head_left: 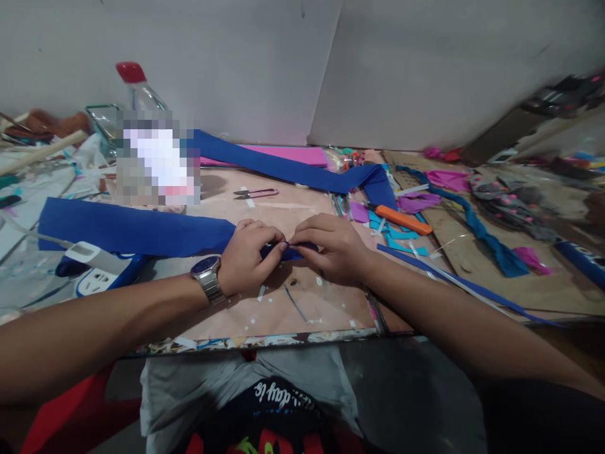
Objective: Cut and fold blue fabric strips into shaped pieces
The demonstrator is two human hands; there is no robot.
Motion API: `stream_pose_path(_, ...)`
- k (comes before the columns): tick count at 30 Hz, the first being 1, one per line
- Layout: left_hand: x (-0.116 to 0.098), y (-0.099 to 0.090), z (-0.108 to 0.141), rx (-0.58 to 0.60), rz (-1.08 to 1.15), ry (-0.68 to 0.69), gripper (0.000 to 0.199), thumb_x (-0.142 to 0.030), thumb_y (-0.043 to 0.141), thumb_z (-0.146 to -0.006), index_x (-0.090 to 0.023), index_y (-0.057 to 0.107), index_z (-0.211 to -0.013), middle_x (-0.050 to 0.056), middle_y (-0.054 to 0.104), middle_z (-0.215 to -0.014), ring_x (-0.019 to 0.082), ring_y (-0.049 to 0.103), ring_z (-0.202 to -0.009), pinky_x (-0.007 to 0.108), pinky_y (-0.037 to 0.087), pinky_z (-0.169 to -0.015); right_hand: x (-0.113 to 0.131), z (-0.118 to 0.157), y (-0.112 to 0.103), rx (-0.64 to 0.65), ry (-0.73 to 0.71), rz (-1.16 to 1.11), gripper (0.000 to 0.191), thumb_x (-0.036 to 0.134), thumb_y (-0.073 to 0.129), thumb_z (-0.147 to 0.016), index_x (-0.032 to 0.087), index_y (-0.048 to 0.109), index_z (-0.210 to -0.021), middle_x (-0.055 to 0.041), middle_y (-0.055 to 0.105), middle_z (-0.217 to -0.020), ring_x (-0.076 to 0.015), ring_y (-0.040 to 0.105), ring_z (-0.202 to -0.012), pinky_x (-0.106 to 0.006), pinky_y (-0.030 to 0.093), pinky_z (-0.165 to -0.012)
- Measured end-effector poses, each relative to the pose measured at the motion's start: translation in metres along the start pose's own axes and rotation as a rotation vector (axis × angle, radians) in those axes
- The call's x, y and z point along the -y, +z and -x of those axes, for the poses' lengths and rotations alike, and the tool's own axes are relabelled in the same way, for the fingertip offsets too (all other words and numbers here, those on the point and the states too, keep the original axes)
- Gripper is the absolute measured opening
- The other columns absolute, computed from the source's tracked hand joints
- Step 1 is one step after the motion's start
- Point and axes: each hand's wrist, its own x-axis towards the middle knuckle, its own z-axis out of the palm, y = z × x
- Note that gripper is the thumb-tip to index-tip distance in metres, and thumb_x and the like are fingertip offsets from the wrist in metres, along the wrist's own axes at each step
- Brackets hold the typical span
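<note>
A long blue strip (137, 228), of cloth or paper, runs across the table to my hands and narrows into a folded part between them. My left hand (253, 255), with a watch (206, 277) on its wrist, pinches this folded part. Close beside it, my right hand (333, 249) grips the same part with its fingertips. The fingers hide much of the fold. Another blue length (278, 169) lies behind my hands and bends down at its right end; whether the two join, I cannot tell. Thread snips (255, 194) lie just beyond my hands.
An orange utility knife (401, 219) lies right among blue and purple scraps. A thin blue strip (449, 277) crosses toward the cardboard (454, 246). A white plug (89, 255) and power strip (106, 277) are at left. A red-capped bottle (131, 72) stands behind a blurred patch.
</note>
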Motion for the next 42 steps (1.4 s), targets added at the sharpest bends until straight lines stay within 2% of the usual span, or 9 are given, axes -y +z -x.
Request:
stream_pose_path(7, 0.0003, 0.0019, 0.0002, 0.000, -0.023, 0.028, 0.021, -0.033, 0.051, -0.102, -0.021, 0.067, -0.094, 0.004, 0.074, -0.090, 0.022, 0.064, -0.087, 0.045, 0.041, -0.093, -0.0008, 0.0002, 0.0029, 0.045, 0.130, -0.143, 0.007, 0.024, 0.061, -0.100, 0.020, 0.066, -0.099, -0.0069, 0.071, -0.094, -0.0205, 0.065, -0.085, -0.035, 0.052, -0.079)
stream_pose_path(17, -0.0008, 0.0019, 0.0003, 0.025, -0.065, 0.048, 0.023, -0.033, 0.051, -0.101, -0.021, 0.070, -0.095, 0.004, 0.076, -0.091, 0.023, 0.065, -0.089, 0.047, 0.039, -0.096, 0.0019, -0.0018, 0.0030, 0.236, 0.254, -0.229, 0.010, 0.027, 0.052, -0.103, 0.021, 0.060, -0.101, -0.0079, 0.069, -0.101, -0.0215, 0.063, -0.089, -0.035, 0.049, -0.082)
stream_pose_path(30, -0.0025, 0.0012, -0.0002, 0.030, -0.093, 0.049, 0.022, -0.032, 0.051, -0.102, -0.021, 0.070, -0.097, 0.004, 0.077, -0.091, 0.023, 0.065, -0.090, 0.047, 0.039, -0.097, 0.0004, -0.0012, 0.0044, 0.124, 0.208, -0.248, 0.012, 0.028, 0.057, -0.100, 0.020, 0.065, -0.096, -0.0062, 0.069, -0.092, -0.0198, 0.063, -0.084, -0.033, 0.049, -0.078)
stream_pose_path(42, -0.0004, 0.0025, 0.0007, 0.031, -0.089, 0.060, 0.021, -0.032, 0.052, -0.102, -0.021, 0.069, -0.099, 0.004, 0.076, -0.093, 0.024, 0.064, -0.090, 0.047, 0.039, -0.096, 0.0017, -0.0014, 0.0037, 0.105, 0.277, -0.262, 0.007, 0.023, 0.058, -0.094, 0.019, 0.063, -0.091, -0.0041, 0.068, -0.087, -0.0187, 0.061, -0.079, -0.032, 0.047, -0.076)
